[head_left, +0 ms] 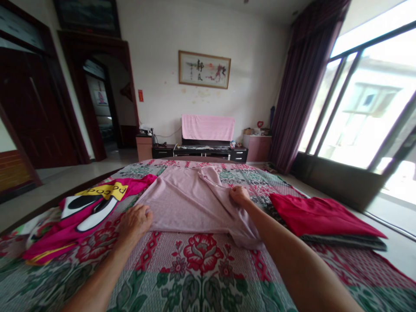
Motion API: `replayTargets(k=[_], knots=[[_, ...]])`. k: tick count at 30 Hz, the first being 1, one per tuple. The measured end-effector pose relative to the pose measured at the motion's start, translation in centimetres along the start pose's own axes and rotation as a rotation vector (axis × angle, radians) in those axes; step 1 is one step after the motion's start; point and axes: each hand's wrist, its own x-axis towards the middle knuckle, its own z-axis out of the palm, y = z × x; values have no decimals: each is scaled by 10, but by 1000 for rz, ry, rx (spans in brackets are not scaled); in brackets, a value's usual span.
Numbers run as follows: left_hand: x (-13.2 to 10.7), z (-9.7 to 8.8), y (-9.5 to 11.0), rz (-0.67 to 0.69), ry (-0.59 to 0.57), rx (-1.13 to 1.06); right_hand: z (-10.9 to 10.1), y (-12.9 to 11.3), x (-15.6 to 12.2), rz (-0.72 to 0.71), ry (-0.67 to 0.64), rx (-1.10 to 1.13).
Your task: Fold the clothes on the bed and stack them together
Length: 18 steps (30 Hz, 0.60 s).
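A pale pink T-shirt (pixel 188 203) lies spread on the flowered bed cover, its far right part bunched and folded over. At the shirt's left edge, my left hand (pixel 137 220) is closed with the fingers curled on the cloth. My right hand (pixel 239 195) grips the fabric on the right side, where creases run toward the fist. Below that hand, a loose flap of the shirt hangs toward me on the cover, partly hidden by my right forearm.
To the left lies a magenta garment (pixel 97 208) with a yellow and white print. A folded red garment (pixel 325 214) rests on dark folded cloth (pixel 347 242) at the right. The flowered cover (pixel 182 277) spreads under everything. Beyond stands a low black cabinet (pixel 238 156).
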Motion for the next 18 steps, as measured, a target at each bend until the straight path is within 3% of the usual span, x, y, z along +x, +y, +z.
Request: replayTargets(k=[3, 7, 11, 18], knots=[[0, 0, 0, 14, -2, 13, -5, -14, -15, -163, 18, 33], [0, 0, 0, 18, 2, 15, 0, -28, -38, -498, -114, 13], [-1, -2, 1, 15, 8, 3, 8, -29, -49, -521, -123, -52], [-1, -2, 1, 2, -1, -26, 12, -25, -45, -447, -81, 5]])
